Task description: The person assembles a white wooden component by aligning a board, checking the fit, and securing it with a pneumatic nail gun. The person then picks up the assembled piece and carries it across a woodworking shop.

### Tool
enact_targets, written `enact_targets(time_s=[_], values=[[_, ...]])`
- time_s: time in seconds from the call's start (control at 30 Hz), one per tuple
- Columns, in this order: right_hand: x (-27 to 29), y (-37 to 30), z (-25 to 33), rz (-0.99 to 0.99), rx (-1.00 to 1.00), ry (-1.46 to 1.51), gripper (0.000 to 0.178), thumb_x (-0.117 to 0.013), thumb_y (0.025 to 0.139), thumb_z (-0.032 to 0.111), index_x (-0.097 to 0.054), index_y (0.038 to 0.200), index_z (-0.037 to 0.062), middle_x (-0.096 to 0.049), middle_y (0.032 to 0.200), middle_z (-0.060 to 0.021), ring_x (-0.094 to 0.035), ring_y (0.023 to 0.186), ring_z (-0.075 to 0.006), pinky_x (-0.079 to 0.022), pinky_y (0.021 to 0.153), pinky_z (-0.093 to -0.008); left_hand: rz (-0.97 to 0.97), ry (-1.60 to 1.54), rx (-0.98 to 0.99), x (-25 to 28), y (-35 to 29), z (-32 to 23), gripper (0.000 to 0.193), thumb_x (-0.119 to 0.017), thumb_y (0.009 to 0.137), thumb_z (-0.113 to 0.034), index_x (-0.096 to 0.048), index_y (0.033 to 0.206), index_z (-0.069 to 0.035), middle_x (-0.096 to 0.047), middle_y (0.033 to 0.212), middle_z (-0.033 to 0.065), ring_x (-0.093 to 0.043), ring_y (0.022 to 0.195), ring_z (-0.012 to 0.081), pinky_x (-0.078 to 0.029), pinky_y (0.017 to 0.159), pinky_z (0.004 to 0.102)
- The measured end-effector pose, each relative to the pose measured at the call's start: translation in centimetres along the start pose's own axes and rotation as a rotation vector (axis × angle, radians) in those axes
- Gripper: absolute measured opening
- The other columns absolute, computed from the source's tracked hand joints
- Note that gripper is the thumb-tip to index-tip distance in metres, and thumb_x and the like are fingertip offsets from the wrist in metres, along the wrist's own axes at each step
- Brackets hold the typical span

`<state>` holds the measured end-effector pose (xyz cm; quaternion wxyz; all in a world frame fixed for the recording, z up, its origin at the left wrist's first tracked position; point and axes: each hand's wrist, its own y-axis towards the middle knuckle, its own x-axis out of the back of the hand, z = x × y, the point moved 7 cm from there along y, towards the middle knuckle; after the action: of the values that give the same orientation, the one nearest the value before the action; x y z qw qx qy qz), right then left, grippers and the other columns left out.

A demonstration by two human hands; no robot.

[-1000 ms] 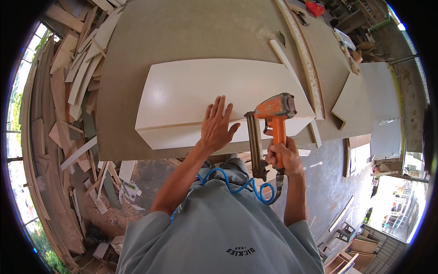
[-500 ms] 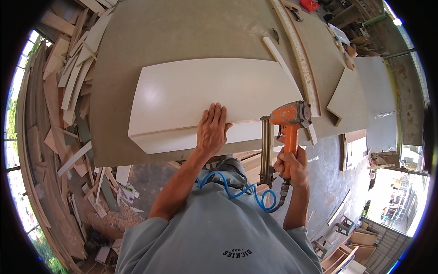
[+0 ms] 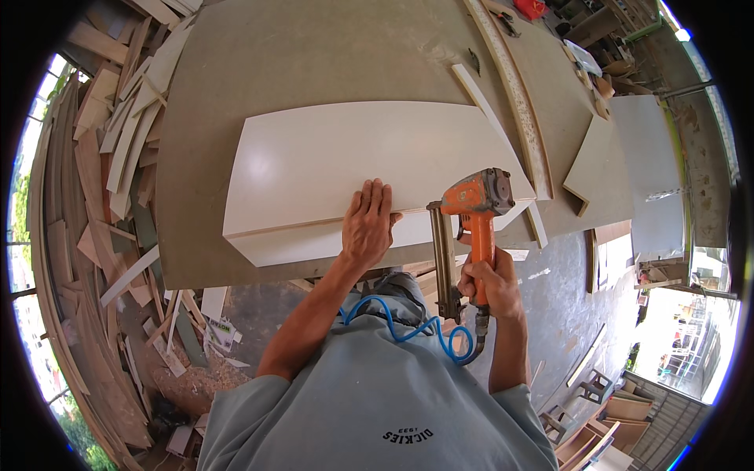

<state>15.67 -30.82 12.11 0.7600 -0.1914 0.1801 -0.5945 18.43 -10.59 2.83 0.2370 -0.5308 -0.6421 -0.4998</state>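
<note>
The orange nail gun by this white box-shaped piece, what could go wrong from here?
The left grip lies across the front edge of the white box-shaped piece, close to the orange nail gun in the right grip; a stray fastener might hit the fingers.
The blue hose hangs in loose loops and could snag.
A pale strip appears to run under the piece's right end, so the piece might rock.

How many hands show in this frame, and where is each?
2: the left hand lies over the near top edge of the white box; the right hand grips the orange nail gun. No others show.
</note>
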Motion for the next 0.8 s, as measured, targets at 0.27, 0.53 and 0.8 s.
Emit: enact_targets(time_s=[0.27, 0.53, 0.8], values=[[-0.41, 0.20, 0.29, 0.003, -0.012, -0.041, 0.046, -0.055, 0.086, 0.003, -0.046, 0.129, -0.0120, -0.054, 0.066, -0.0063, -0.052, 0.054, -0.0125, -0.043, 0.052, -0.0281, -0.012, -0.003, -0.002, 0.08, -0.04, -0.08, 0.049, -0.061, 0.093, -0.027, -0.055, 0.127, 0.008, -0.057, 0.131, 0.0263, -0.052, 0.125, 0.0391, -0.038, 0.105, 0.0453], [0.00, 0.30, -0.41, 0.015, 0.008, -0.011, 0.044, -0.054, 0.087, 0.003, -0.045, 0.127, -0.0112, -0.054, 0.072, -0.0060, -0.054, 0.054, -0.0130, -0.044, 0.052, -0.0288, -0.026, -0.017, -0.002, 0.27, 0.01, -0.02, 0.048, -0.062, 0.092, -0.025, -0.056, 0.126, 0.008, -0.058, 0.129, 0.0259, -0.054, 0.122, 0.0390, -0.039, 0.103, 0.0452], [-0.27, 0.25, -0.12, 0.023, 0.008, -0.016, 0.045, -0.053, 0.087, 0.003, -0.045, 0.128, -0.0114, -0.054, 0.073, -0.0058, -0.054, 0.054, -0.0128, -0.044, 0.052, -0.0288, -0.033, -0.008, -0.004, 0.32, 0.00, 0.01, 0.048, -0.063, 0.092, -0.026, -0.056, 0.126, 0.008, -0.058, 0.129, 0.0260, -0.054, 0.122, 0.0391, -0.039, 0.103, 0.0454]])
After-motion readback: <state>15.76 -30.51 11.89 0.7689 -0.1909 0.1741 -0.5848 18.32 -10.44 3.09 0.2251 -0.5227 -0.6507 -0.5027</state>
